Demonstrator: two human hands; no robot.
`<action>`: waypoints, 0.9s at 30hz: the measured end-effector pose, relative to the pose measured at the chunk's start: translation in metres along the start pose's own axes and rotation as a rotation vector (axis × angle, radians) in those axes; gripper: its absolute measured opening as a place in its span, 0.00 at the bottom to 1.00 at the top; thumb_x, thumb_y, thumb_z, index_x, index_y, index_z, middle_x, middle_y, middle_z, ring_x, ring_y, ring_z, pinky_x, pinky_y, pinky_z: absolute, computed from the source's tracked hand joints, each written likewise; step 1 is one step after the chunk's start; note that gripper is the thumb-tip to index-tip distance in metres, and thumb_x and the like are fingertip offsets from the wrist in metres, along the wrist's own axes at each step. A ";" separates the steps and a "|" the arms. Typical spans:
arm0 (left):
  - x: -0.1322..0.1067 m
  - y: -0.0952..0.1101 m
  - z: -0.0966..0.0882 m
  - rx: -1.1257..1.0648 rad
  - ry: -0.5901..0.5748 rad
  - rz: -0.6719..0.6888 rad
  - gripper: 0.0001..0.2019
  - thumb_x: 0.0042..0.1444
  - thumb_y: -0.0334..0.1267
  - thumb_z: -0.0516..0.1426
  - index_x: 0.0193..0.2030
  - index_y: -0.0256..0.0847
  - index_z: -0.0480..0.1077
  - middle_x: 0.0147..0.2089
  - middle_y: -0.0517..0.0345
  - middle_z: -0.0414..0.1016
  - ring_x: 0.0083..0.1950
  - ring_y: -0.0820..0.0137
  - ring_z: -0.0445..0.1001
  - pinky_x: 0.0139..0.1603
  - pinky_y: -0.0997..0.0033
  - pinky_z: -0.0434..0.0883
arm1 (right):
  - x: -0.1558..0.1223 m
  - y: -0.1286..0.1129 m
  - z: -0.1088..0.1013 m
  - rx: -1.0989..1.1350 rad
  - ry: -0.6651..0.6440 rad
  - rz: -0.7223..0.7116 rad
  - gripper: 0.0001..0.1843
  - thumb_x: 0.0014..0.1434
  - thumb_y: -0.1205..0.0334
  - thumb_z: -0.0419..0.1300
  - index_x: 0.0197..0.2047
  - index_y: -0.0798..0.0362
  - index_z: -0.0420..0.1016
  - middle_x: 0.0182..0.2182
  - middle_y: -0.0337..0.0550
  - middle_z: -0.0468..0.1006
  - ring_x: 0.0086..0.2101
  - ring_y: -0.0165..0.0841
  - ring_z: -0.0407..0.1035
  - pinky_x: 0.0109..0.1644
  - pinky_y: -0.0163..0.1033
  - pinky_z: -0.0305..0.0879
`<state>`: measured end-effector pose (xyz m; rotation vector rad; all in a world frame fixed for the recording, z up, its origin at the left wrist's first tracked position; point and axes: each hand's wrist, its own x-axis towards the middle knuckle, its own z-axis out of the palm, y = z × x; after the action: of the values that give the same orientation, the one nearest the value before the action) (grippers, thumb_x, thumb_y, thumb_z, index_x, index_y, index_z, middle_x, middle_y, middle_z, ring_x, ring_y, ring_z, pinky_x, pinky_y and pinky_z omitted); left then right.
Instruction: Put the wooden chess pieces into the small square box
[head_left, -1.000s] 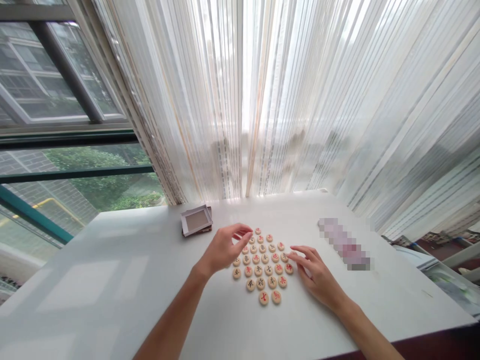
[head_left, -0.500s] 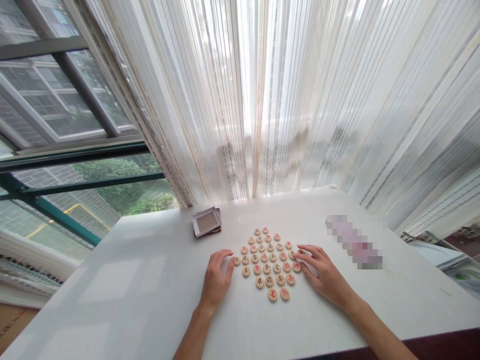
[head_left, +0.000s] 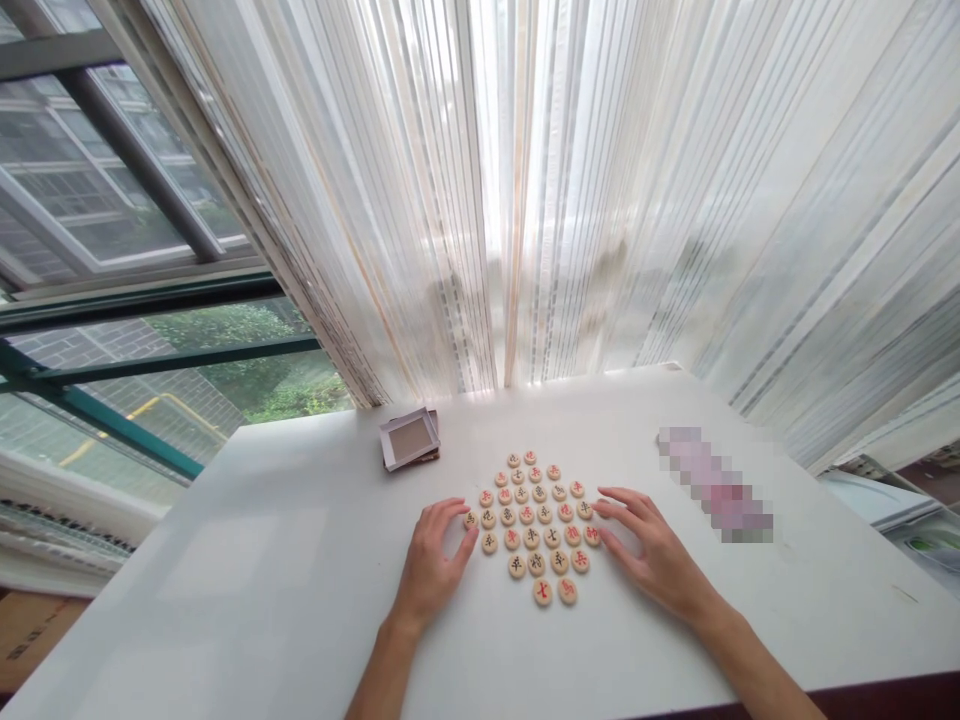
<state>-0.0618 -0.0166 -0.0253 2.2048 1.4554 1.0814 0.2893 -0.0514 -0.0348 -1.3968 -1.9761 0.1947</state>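
Round wooden xiangqi pieces [head_left: 526, 515] with red or black characters lie flat on the white table [head_left: 285, 580], laid out in rows that narrow toward the far and near ends. My left hand [head_left: 439, 555] is at the left corner of this layout, thumb and fingers apart on either side of a black-marked piece [head_left: 470, 519]; I cannot tell whether they touch it. At the right corner, my right hand [head_left: 645, 545] rests with its fingers spread. Its fingertips are close beside another black-marked piece [head_left: 584, 510] and a red-marked piece [head_left: 592, 537].
A shallow open box [head_left: 409, 440] sits on top of a darker one at the far left of the table. To the right lies a pixelated pinkish item [head_left: 712, 485]. Sheer striped curtains [head_left: 570, 200] hang behind the table, and a window [head_left: 150, 230] is on the left.
My right fingers have drawn slightly right, leaving the black-marked piece there more visible. My left hand stays by its corner piece, its thumb slightly farther right. The view has shifted a little.
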 end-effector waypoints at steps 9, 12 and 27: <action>0.000 -0.001 0.000 0.028 -0.030 -0.003 0.12 0.65 0.42 0.55 0.53 0.47 0.72 0.58 0.49 0.73 0.60 0.56 0.71 0.61 0.46 0.71 | 0.008 0.006 0.002 -0.059 -0.038 -0.007 0.21 0.68 0.56 0.55 0.63 0.39 0.70 0.63 0.44 0.69 0.62 0.46 0.62 0.63 0.56 0.66; 0.000 -0.002 0.000 0.026 -0.019 -0.007 0.12 0.65 0.43 0.55 0.53 0.47 0.72 0.57 0.49 0.73 0.59 0.55 0.72 0.61 0.46 0.71 | 0.019 0.010 0.000 -0.080 -0.094 -0.022 0.22 0.68 0.55 0.56 0.64 0.38 0.69 0.65 0.43 0.67 0.63 0.46 0.61 0.64 0.55 0.65; 0.000 -0.005 0.000 0.026 -0.020 -0.050 0.12 0.66 0.42 0.55 0.54 0.47 0.71 0.57 0.49 0.73 0.60 0.56 0.70 0.61 0.47 0.71 | 0.017 0.007 -0.008 0.011 -0.090 -0.065 0.15 0.68 0.62 0.56 0.54 0.41 0.79 0.60 0.43 0.72 0.62 0.45 0.61 0.64 0.54 0.64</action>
<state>-0.0652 -0.0142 -0.0289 2.1782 1.5163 1.0269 0.2966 -0.0358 -0.0249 -1.3354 -2.0878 0.2428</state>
